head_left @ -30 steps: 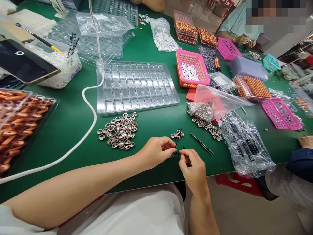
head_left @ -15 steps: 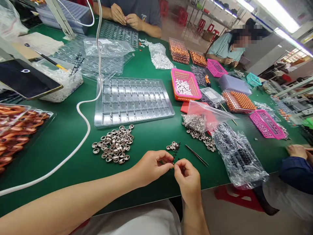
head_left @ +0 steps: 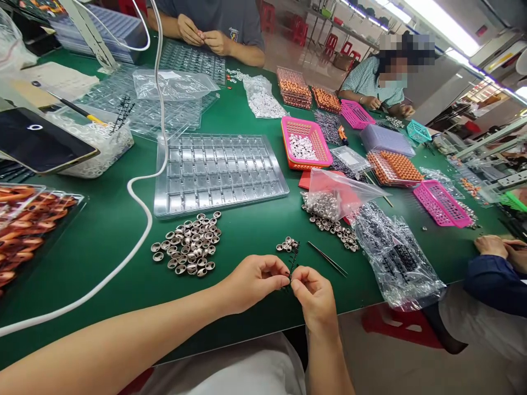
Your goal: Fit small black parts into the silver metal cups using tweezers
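Observation:
My left hand (head_left: pixel 255 281) and my right hand (head_left: pixel 313 296) meet near the front edge of the green table (head_left: pixel 115 219). Both pinch a small black plastic strip of parts (head_left: pixel 292 267) that stands between their fingertips. Just beyond the strip lies a tiny cluster of silver caps (head_left: pixel 287 244). A larger pile of silver metal caps (head_left: pixel 186 251) sits to the left of my hands. Thin tweezers (head_left: pixel 328 258) lie on the table to the right. A clear compartment tray (head_left: pixel 218 171) rests farther back.
A white cable (head_left: pixel 142 195) snakes across the left side. A phone (head_left: pixel 39 142) lies on a tub of white parts. Bags of black parts (head_left: pixel 395 258) and silver caps (head_left: pixel 333 200), and pink baskets (head_left: pixel 305 144), fill the right. Other people work at the far and right edges.
The view tilted upward, showing more of the far table and the people there. My hands stayed together on the black strip, the fingertips drawing slightly closer.

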